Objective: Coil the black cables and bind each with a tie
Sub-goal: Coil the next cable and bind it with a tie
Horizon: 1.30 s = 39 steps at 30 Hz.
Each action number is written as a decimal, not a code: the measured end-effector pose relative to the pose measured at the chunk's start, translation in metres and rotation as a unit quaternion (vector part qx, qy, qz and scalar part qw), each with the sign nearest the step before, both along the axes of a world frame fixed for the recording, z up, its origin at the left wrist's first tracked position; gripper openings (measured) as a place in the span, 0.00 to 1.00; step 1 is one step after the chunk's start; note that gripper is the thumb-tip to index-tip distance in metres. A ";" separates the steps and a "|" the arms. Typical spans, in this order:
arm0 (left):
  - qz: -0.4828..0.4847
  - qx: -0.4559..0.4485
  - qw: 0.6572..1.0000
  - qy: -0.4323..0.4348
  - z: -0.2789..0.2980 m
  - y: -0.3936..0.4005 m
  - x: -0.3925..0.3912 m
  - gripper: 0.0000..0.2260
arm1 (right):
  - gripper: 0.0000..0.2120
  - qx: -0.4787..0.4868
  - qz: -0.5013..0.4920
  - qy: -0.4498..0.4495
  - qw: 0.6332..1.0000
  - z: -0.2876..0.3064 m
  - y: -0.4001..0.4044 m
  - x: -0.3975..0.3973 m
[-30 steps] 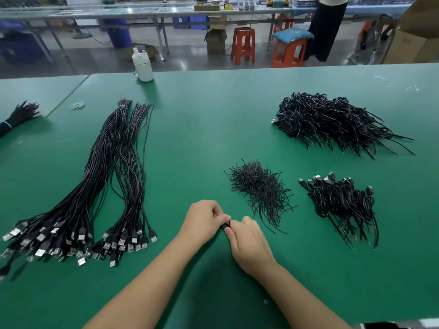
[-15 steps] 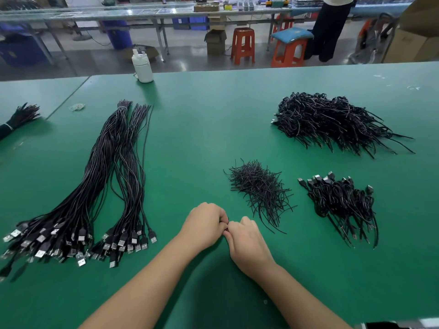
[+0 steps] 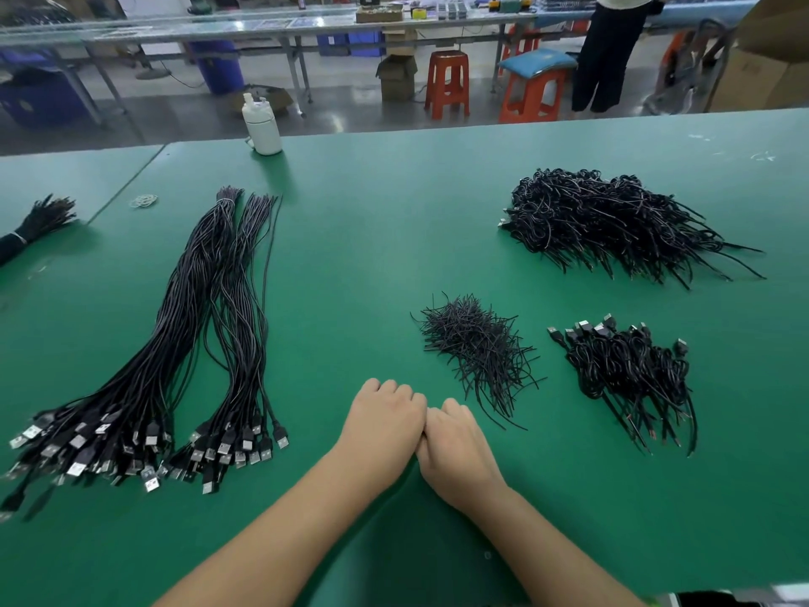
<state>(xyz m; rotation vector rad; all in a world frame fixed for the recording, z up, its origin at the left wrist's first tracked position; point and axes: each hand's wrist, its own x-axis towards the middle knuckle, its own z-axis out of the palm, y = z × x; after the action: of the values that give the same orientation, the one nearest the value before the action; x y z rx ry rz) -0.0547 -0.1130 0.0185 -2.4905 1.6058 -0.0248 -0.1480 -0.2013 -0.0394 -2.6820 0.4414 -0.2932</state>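
Both hands, left (image 3: 385,424) and right (image 3: 455,444), meet knuckle to knuckle on the bench (image 3: 376,238), fingers curled; what they grasp is hidden. Left of them lie many uncoiled cables (image 3: 166,378); right, coiled bundles (image 3: 630,365) and ties (image 3: 477,343). Much remains.

I can read no words, brands or numbers anywhere before me; the white bottle (image 3: 262,127) and the cardboard boxes (image 3: 396,76) carry no print I can make out.

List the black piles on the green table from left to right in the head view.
Small tied bundle at the left edge → long straight USB cables → pile of ties → small heap of coiled cables.
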 end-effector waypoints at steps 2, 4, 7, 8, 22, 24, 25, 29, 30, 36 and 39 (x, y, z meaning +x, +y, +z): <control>0.007 -0.019 1.000 0.009 0.000 0.001 0.003 0.07 | 0.14 0.126 -0.042 -0.025 0.991 -0.003 -0.006 -0.001; 0.066 -0.061 0.995 0.039 0.001 0.004 0.014 0.07 | 0.15 0.347 -0.112 -0.077 0.928 0.003 -0.014 0.000; 0.214 -0.206 0.942 0.157 0.006 0.009 0.036 0.04 | 0.17 0.557 -0.154 -0.164 0.800 0.008 -0.024 0.004; 0.244 -0.235 0.922 0.186 0.007 0.011 0.042 0.04 | 0.18 0.573 -0.153 -0.175 0.786 0.009 -0.025 0.004; 0.189 -0.214 0.886 0.365 -0.001 -0.003 0.011 0.06 | 0.10 0.430 -0.106 -0.111 0.890 0.009 -0.021 0.001; 0.140 -0.189 0.923 0.303 -0.002 -0.001 0.012 0.05 | 0.03 0.447 -0.123 -0.113 0.879 0.009 -0.019 0.003; 0.116 -0.174 0.940 0.270 -0.002 0.000 0.013 0.04 | 0.06 0.455 -0.124 -0.117 0.874 0.010 -0.017 0.004; 0.003 -0.165 0.975 0.147 -0.008 0.008 0.015 0.03 | 0.09 0.464 -0.116 -0.132 0.868 0.007 -0.017 0.003; -0.021 -0.176 0.976 0.128 -0.009 0.009 0.016 0.04 | 0.09 0.465 -0.113 -0.133 0.868 0.006 -0.019 0.003; -0.007 -0.225 0.954 0.199 -0.012 0.011 0.015 0.02 | 0.07 0.504 -0.108 -0.141 0.845 0.005 -0.023 0.002; 0.028 -0.226 0.944 0.237 -0.012 0.010 0.014 0.03 | 0.02 0.513 -0.083 -0.140 0.843 0.006 -0.025 0.000</control>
<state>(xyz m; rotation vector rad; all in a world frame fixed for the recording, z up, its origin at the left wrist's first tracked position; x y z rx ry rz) -0.0402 -0.1031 0.0067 -3.0740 1.8783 0.2650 -0.1478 -0.2264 -0.0337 -1.5235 0.5371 -0.3559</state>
